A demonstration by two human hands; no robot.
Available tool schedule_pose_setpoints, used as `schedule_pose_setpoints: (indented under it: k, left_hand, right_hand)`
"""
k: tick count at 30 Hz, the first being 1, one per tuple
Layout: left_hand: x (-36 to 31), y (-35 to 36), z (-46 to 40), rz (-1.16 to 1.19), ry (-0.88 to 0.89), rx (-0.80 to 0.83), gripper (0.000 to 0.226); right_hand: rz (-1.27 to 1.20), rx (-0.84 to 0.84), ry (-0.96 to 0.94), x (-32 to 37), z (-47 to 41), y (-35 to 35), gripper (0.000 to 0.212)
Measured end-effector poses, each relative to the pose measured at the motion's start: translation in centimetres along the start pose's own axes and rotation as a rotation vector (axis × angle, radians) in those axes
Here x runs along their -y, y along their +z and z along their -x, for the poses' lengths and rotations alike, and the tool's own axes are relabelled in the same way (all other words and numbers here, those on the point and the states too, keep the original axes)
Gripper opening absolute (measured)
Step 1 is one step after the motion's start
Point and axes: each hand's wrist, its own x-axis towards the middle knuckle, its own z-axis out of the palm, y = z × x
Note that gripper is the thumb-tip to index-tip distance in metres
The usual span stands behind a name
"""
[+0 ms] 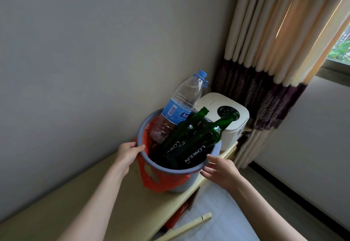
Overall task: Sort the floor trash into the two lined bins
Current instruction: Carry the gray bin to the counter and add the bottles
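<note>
Fingers of my left hand (128, 150) pinch the bin (178, 171) rim on the desk (106, 199), right hand (220, 168) open just beside it, holding nothing (two glass bottles (197, 144) inside: likely heavy, breakable, top-heavy), so grip rim both sides, lift level.

Head view, downward (close) over bin (176, 168)

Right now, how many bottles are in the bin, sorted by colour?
Green glass bottles: 2
Clear plastic bottle with blue cap: 1
Total: 3, all standing in the grey bin.
</note>
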Motion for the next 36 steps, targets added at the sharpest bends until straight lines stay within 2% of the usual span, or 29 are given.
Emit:
schedule_pose_setpoints:
  k: [4, 6, 9, 12, 16, 18, 21, 24, 27, 29, 31, 36]
  left_hand:
    - [-0.1, -0.6, 0.0, 0.003, -0.011, 0.066, 0.038]
    - [-0.1, -0.9, -0.1, 0.016, -0.034, 0.109, 0.034]
    - [0.0, -1.5, -0.3, 0.030, -0.113, 0.200, 0.040]
    - [-0.7, -2.3, -0.4, 0.056, -0.146, 0.294, 0.023]
    - [-1.2, -2.1, -0.3, 0.120, -0.158, 0.346, 0.041]
    - [-1.6, -1.8, -0.2, 0.103, -0.145, 0.357, 0.024]
    - [-2.3, -1.2, 0.4, 0.075, -0.115, 0.391, 0.007]
    - [-2.2, -0.3, 1.3, 0.025, -0.077, 0.467, 0.006]
    - [-2.8, 1.2, 2.2, 0.001, -0.006, 0.504, 0.012]
    - [-3.3, 2.6, 2.8, 0.030, 0.043, 0.474, 0.007]
    - [-3.6, 4.3, 4.0, 0.076, 0.063, 0.454, 0.012]
    - [-4.4, 10.6, 9.3, 0.103, 0.092, 0.587, 0.018]
  right_hand:
    - [0.021, -0.059, 0.035, -0.1, -0.3, 1.0, 0.042]
    - [-0.003, -0.063, 0.026, -0.2, -0.4, 1.3, 0.039]
    - [-0.088, -0.005, 0.004, -0.6, -0.2, 1.6, 0.028]
    - [-0.111, 0.020, -0.027, -0.6, -0.3, 1.6, 0.024]
    - [-0.128, 0.033, -0.028, -0.8, 0.0, 1.4, 0.030]
    - [-0.136, 0.018, -0.038, -0.9, 0.1, 1.3, 0.030]
    - [-0.147, -0.036, -0.072, -1.0, 0.5, 0.6, 0.022]
    - [-0.198, -0.089, -0.068, -1.9, 1.8, -1.2, 0.006]
    - [-0.272, -0.144, -0.108, -1.7, 3.2, -3.0, 0.006]
    - [-0.302, -0.194, -0.143, -1.3, 4.3, -4.6, 0.005]
    - [-0.320, -0.259, -0.183, -1.5, 5.7, -6.7, 0.008]
    - [-0.411, -0.429, -0.319, -4.1, 11.2, -15.1, 0.013]
